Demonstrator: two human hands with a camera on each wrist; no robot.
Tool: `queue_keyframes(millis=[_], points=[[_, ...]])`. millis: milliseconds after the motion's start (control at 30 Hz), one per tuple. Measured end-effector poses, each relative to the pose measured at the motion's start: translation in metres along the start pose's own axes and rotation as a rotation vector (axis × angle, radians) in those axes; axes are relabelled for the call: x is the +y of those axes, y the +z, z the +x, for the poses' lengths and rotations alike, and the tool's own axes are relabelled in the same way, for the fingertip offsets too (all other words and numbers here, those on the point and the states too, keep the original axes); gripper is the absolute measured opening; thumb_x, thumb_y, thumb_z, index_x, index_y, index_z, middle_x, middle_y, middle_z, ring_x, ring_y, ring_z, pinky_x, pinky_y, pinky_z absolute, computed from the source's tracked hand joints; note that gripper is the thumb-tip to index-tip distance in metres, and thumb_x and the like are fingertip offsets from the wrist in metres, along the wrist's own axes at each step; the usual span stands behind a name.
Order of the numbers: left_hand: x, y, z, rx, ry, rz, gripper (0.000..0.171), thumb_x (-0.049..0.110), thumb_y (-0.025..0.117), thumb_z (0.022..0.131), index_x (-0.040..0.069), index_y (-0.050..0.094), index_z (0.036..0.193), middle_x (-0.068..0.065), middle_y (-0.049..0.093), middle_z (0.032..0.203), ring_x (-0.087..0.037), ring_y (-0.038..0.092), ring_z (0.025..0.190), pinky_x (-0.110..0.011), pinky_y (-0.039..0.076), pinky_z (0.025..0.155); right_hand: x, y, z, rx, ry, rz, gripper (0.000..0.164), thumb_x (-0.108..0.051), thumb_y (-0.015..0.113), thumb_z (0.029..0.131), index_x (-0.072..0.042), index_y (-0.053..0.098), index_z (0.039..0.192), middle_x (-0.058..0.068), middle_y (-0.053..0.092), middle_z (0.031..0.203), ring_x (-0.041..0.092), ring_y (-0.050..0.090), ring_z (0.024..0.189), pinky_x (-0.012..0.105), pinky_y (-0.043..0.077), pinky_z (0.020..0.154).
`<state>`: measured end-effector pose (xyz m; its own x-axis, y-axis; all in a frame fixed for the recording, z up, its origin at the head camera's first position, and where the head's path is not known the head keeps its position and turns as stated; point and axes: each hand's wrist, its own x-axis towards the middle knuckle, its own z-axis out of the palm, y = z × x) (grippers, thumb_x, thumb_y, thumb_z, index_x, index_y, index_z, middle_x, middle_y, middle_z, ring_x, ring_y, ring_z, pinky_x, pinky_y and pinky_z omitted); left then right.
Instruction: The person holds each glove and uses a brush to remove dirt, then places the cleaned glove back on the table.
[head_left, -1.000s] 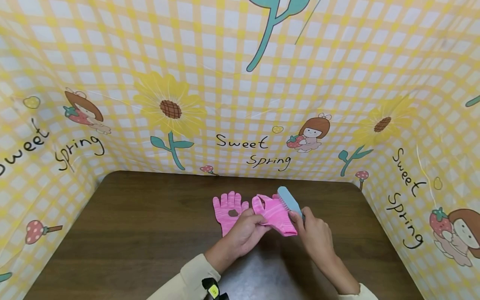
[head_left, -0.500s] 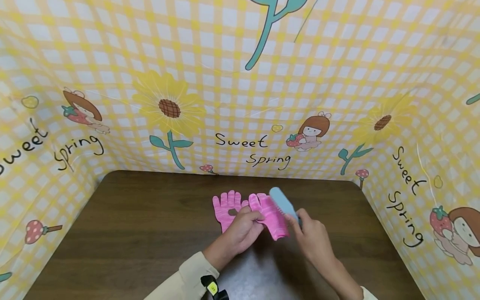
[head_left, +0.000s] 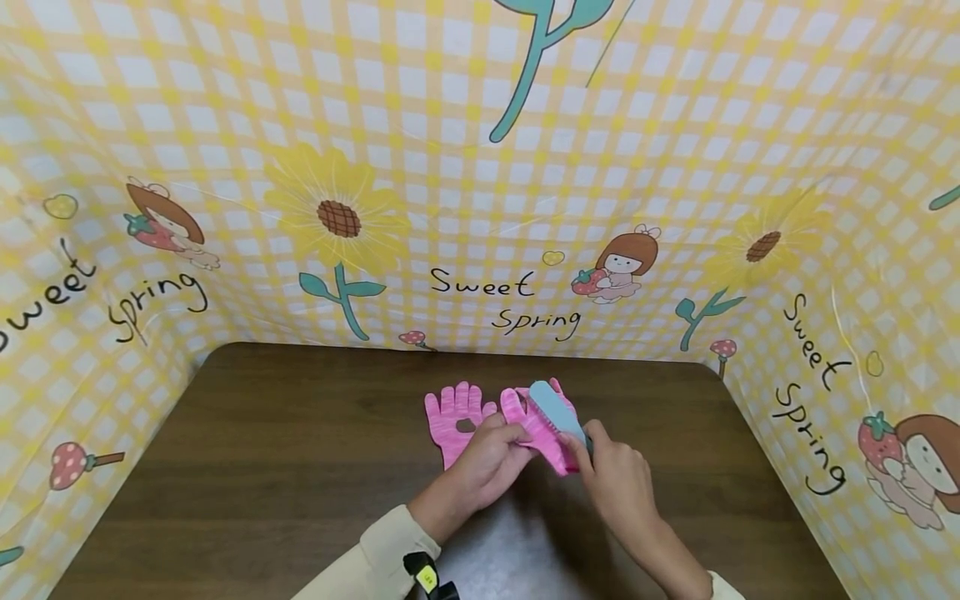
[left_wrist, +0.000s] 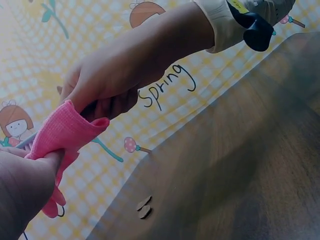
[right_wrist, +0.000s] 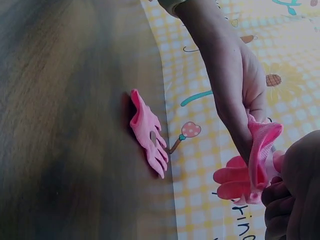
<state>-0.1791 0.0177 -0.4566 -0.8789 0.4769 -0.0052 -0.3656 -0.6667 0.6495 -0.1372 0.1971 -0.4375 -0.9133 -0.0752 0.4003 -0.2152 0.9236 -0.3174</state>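
My left hand (head_left: 489, 468) pinches a pink knit glove (head_left: 543, 442) near its thumb side, holding it up over the table. In the left wrist view its open cuff (left_wrist: 75, 125) faces the camera. My right hand (head_left: 619, 475) grips a light-blue brush (head_left: 555, 410) by its handle. The brush's bristles lie against the glove, partly covering it in the head view. A second pink glove (head_left: 452, 406) lies flat on the table to the left, fingers pointing away. It has a brown oval patch (head_left: 466, 426) on it, and my left hand hides part of its cuff.
The dark wooden table (head_left: 285, 450) has a rounded far edge. A yellow checked cloth (head_left: 465, 208) with flowers and lettering surrounds it at the back and sides. Small brown pieces (left_wrist: 144, 207) show on the table in the left wrist view.
The brush has moved left across the held glove, from its right side to its middle, with my right hand following. The held glove has tilted and shifted slightly; the glove on the table stays put.
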Motion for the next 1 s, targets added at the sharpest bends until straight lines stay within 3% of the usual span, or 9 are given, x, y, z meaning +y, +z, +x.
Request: queue_keyframes(millis=[267, 567, 1000], points=[[0.002, 0.002, -0.003, 0.037, -0.031, -0.012, 0.065, -0.011, 0.028, 0.095, -0.007, 0.017, 0.159, -0.021, 0.022, 0.168, -0.036, 0.02, 0.156, -0.053, 0.019, 0.126, 0.01, -0.003, 0.006, 0.015, 0.054, 0.002, 0.028, -0.036, 0.069, 0.097, -0.01, 0.057, 0.091, -0.001, 0.043, 0.053, 0.02, 0.043, 0.05, 0.034, 0.037, 0.045], [0.001, 0.002, -0.003, 0.016, -0.014, -0.014, 0.065, -0.012, 0.026, 0.094, -0.009, 0.015, 0.158, -0.023, 0.018, 0.169, -0.037, 0.017, 0.156, -0.054, 0.017, 0.126, 0.013, -0.003, 0.008, 0.0, 0.063, -0.002, 0.03, -0.039, 0.066, 0.098, -0.009, 0.06, 0.097, 0.001, 0.047, 0.055, 0.021, 0.046, 0.052, 0.038, 0.04, 0.047], [0.002, 0.003, -0.003, 0.035, -0.046, -0.034, 0.066, -0.012, 0.027, 0.094, -0.006, 0.015, 0.159, -0.021, 0.02, 0.169, -0.037, 0.02, 0.157, -0.054, 0.019, 0.126, 0.022, -0.003, 0.009, -0.001, 0.095, 0.015, 0.033, -0.039, 0.064, 0.099, -0.007, 0.059, 0.095, 0.004, 0.047, 0.057, 0.022, 0.047, 0.052, 0.037, 0.04, 0.047]])
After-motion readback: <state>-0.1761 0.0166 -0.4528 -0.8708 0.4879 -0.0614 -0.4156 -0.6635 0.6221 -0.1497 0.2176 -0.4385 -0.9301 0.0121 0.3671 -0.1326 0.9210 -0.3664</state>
